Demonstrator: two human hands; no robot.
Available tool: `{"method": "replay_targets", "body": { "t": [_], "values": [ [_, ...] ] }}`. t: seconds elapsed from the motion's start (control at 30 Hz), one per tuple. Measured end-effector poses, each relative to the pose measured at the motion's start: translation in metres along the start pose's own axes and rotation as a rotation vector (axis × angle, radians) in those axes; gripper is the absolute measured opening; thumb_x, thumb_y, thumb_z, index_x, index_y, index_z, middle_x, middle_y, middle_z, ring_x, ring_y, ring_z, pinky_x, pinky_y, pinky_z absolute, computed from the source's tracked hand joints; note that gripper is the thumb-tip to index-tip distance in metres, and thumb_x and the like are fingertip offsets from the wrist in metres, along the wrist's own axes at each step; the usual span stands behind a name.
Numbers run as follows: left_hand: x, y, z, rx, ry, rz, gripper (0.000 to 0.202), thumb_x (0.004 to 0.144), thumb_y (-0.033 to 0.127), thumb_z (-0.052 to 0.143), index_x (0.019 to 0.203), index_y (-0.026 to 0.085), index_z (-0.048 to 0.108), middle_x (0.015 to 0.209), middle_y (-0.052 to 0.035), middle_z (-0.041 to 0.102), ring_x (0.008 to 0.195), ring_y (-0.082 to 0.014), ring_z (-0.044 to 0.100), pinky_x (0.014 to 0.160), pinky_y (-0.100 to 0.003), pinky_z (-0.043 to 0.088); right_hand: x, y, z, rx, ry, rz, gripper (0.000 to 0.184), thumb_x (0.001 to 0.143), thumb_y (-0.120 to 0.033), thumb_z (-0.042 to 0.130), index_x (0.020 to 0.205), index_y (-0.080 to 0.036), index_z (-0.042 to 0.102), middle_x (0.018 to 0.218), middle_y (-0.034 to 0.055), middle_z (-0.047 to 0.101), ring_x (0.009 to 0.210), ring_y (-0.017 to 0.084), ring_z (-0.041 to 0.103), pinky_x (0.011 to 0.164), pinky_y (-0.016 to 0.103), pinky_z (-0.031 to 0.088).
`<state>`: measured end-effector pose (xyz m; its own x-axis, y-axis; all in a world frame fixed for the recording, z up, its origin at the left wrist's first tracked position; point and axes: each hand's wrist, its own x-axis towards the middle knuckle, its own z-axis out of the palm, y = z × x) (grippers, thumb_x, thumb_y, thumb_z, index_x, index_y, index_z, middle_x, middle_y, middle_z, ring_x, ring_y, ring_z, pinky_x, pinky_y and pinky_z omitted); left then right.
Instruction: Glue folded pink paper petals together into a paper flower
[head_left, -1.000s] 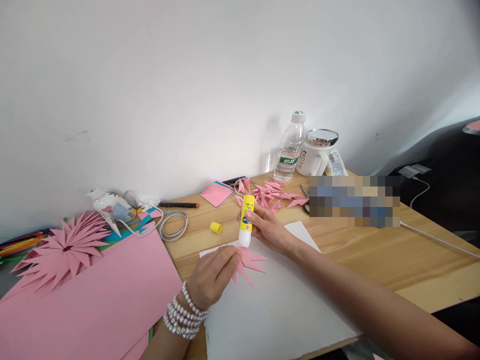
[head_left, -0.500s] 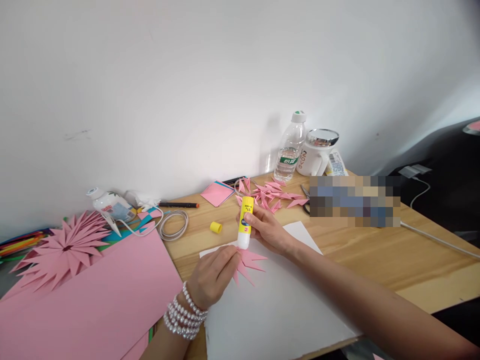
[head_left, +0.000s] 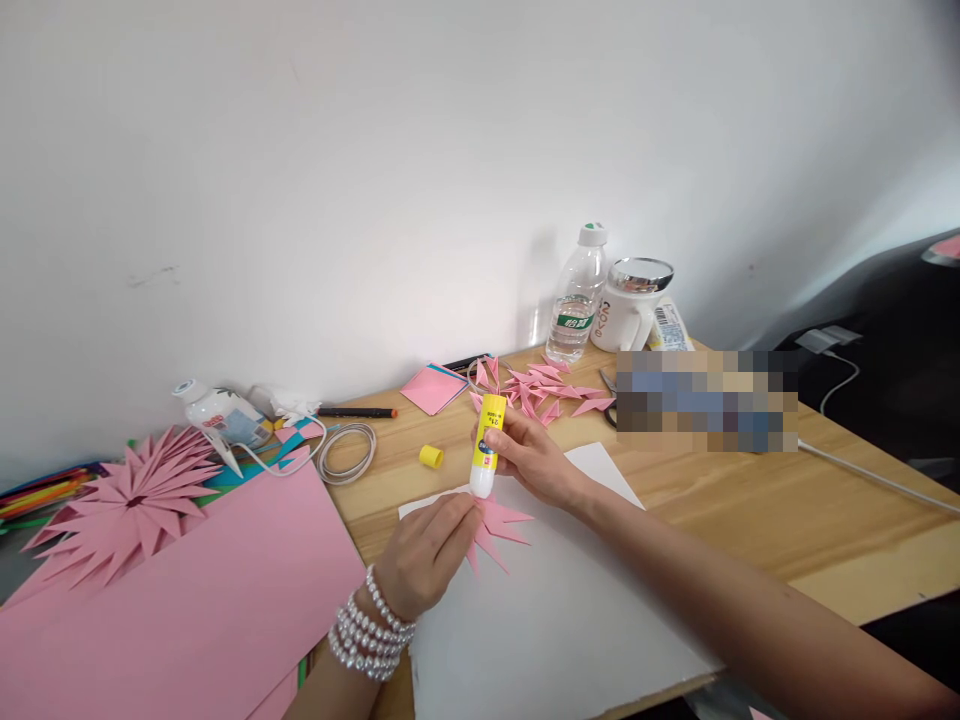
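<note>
My right hand (head_left: 529, 455) is wrapped round a yellow and white glue stick (head_left: 487, 440), its white end pointing down. That end touches or nearly touches a pink folded-paper star (head_left: 499, 525) with several points. Pinched at its left side, the star is in my left hand (head_left: 431, 545), whose fingers cover part of it. A white board (head_left: 540, 620) lies under both hands. The yellow glue cap (head_left: 431, 456) rests on the wooden table (head_left: 712, 520), beyond the board's far left corner.
Loose pink folded pieces (head_left: 544, 388) lie behind the glue stick, near a water bottle (head_left: 576, 295) and a white mug (head_left: 628, 310). Scissors (head_left: 609, 392) are at right. On the left are pink sheets (head_left: 225, 590), a larger pink paper star (head_left: 131, 505) and a coiled cable (head_left: 346, 453).
The glue stick has tilted slightly, and its upper end has shifted a little to the left with my right hand. My left hand and the star stay nearly still.
</note>
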<state>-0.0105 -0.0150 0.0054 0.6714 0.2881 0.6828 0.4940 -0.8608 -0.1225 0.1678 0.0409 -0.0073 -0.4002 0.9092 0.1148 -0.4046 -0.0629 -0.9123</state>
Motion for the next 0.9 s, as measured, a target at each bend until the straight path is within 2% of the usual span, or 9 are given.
{"method": "replay_targets", "body": {
  "t": [0.13,0.23,0.33,0.53,0.73,0.9],
  "values": [
    [-0.0011,0.0,0.0001,-0.012,0.007,-0.013,0.02,0.083,0.004,0.042,0.097,0.005,0.057,0.085,-0.0144,0.065,0.085,-0.0188,0.061,0.069,-0.029,0.054,0.0005,-0.0012,0.0022,0.028,0.052,-0.001,0.033,0.074,-0.049,0.06,0.073,-0.019,0.044,0.065,-0.0043,0.038,0.051,0.007,0.028,0.047,0.021,0.023],
    [-0.0027,-0.0008,0.0001,0.009,0.008,-0.011,0.021,0.084,0.005,0.041,0.098,0.008,0.057,0.086,-0.0131,0.066,0.087,-0.0187,0.062,0.07,-0.03,0.054,0.0002,-0.0011,0.0034,0.042,0.035,0.015,0.034,0.074,-0.048,0.06,0.073,-0.019,0.043,0.064,-0.0047,0.037,0.05,0.006,0.025,0.045,0.021,0.02],
    [-0.0032,-0.001,-0.001,0.048,0.001,0.022,0.023,0.085,0.005,0.039,0.097,0.007,0.058,0.086,-0.0137,0.067,0.087,-0.0197,0.063,0.071,-0.03,0.054,0.0007,0.0009,0.0026,0.022,0.035,0.02,0.033,0.074,-0.047,0.061,0.075,-0.019,0.045,0.065,-0.0046,0.038,0.05,0.006,0.026,0.045,0.02,0.021],
    [0.0002,0.0,-0.0067,0.084,-0.034,0.086,0.027,0.087,0.007,0.034,0.095,0.006,0.06,0.085,-0.0125,0.068,0.086,-0.0205,0.064,0.071,-0.03,0.054,0.0039,0.0004,0.001,0.112,0.147,0.039,0.035,0.072,-0.049,0.062,0.074,-0.018,0.047,0.06,-0.0053,0.039,0.046,0.005,0.029,0.042,0.02,0.018],
    [-0.0002,0.001,-0.0086,0.09,-0.047,0.102,0.029,0.087,0.007,0.033,0.096,0.005,0.06,0.086,-0.0122,0.069,0.088,-0.0207,0.063,0.072,-0.03,0.054,0.0017,-0.0025,0.0037,0.179,0.029,0.105,0.032,0.072,-0.043,0.065,0.078,-0.017,0.047,0.059,-0.0052,0.044,0.042,0.003,0.031,0.039,0.019,0.014],
    [-0.0049,0.0016,-0.0083,0.071,-0.034,0.058,0.028,0.085,0.006,0.035,0.102,0.006,0.058,0.09,-0.0133,0.067,0.097,-0.0214,0.061,0.079,-0.031,0.053,0.0019,-0.0024,0.0039,0.149,0.08,0.087,0.033,0.071,-0.044,0.065,0.075,-0.018,0.045,0.057,-0.006,0.044,0.042,0.003,0.032,0.038,0.018,0.016]
  ]
}}
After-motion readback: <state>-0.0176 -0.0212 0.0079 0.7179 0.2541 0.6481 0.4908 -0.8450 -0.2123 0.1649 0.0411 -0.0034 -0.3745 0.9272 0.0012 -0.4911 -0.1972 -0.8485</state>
